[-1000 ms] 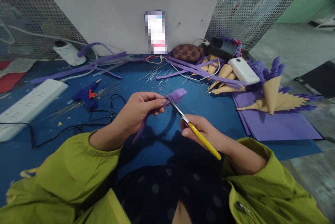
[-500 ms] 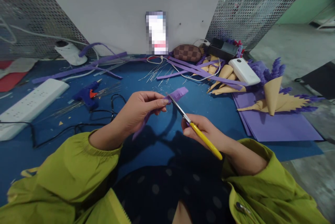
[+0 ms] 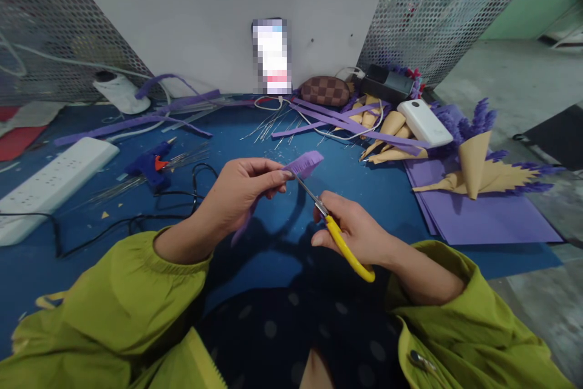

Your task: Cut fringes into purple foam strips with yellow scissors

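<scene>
Between the thumb and fingers of my left hand point(image 3: 252, 189) is a purple paper strip point(image 3: 307, 163). Fine cuts fringe its far end, and its tail hangs down below the hand. My right hand point(image 3: 353, 225) grips yellow-handled scissors point(image 3: 348, 246), fingers around the handles. The scissor blades point(image 3: 306, 187) point up and left, with their tips at the strip beside my left thumb. Whether the blades are parted at the tips is too small to tell.
A white power strip point(image 3: 57, 182) and a blue glue gun point(image 3: 152, 163) lie left. Purple strips point(image 3: 341, 119), thin wires point(image 3: 268, 125) and a phone point(image 3: 272, 56) are behind. Purple sheets point(image 3: 492, 222), a paper-wrapped flower point(image 3: 476, 164) and a white power bank point(image 3: 424, 123) sit right.
My right hand has turned the scissors, and their handle end has shifted left. The blade tips have moved slightly down along the strip. My left hand has barely moved.
</scene>
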Motion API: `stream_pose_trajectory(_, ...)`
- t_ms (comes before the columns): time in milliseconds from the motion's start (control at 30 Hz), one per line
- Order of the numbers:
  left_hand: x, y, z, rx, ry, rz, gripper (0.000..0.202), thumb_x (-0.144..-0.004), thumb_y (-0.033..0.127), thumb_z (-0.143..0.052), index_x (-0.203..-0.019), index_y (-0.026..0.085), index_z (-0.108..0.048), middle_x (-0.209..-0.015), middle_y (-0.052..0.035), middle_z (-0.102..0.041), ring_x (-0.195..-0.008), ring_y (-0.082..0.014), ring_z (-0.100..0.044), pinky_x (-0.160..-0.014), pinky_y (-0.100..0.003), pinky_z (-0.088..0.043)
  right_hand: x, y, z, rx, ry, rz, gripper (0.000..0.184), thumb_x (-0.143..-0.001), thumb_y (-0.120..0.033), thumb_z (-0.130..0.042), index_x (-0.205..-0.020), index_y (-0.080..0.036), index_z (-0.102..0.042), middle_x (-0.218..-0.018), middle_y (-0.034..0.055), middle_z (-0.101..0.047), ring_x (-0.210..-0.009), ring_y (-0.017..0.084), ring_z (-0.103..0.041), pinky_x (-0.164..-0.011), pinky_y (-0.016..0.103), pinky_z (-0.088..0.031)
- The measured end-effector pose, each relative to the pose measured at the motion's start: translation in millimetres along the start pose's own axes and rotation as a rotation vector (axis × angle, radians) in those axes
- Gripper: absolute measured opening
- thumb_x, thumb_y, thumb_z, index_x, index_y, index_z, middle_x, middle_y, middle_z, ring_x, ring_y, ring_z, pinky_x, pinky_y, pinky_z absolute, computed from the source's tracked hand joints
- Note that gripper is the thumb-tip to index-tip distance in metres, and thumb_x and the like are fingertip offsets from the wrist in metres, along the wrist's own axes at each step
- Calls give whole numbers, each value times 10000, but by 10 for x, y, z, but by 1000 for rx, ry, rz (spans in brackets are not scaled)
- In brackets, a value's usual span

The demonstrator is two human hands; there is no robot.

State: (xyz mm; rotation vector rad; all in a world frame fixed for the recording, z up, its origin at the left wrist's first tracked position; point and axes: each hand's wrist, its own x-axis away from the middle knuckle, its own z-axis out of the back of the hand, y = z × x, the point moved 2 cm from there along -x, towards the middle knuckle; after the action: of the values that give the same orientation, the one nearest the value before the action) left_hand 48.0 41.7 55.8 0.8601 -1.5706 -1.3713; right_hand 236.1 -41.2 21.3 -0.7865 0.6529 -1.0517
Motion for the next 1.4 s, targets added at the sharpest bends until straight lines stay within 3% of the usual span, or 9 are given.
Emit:
stream_pose_trajectory(600,-8,0,-12,-13,-4,1,102,-673,253,-791,-670,167,-736,-584,1,-654,-545,-87,-534,-521,-204,-382,-2,1,-15,-43,10,13,461,-891,-604,-520,-717,-181,-462,-702,-16,-462,-628,111,-429,-592,245,-336)
stream_pose_trajectory(1033,-3,-4,-29,-6,-25,3,128,-658,265,-808,-672,159,-739,-581,0,-648,-534,-78,-521,-512,-194,-383,-13,-13,-19,-88,-17,7,463,-898,-618,-494,-749,-180,-479,-713,-15,-471,-635,112,-434,-601,244,-347)
stream_pose_trajectory(1400,-14,13,-15,62,-50,68,96,-660,239,-779,-657,156,-730,-562,-4,-628,-527,-83,-526,-493,-195,-369,-3,11,-15,-207,-60,-28,455,-880,-596,-541,-725,-174,-469,-686,-30,-432,-625,103,-385,-580,236,-323)
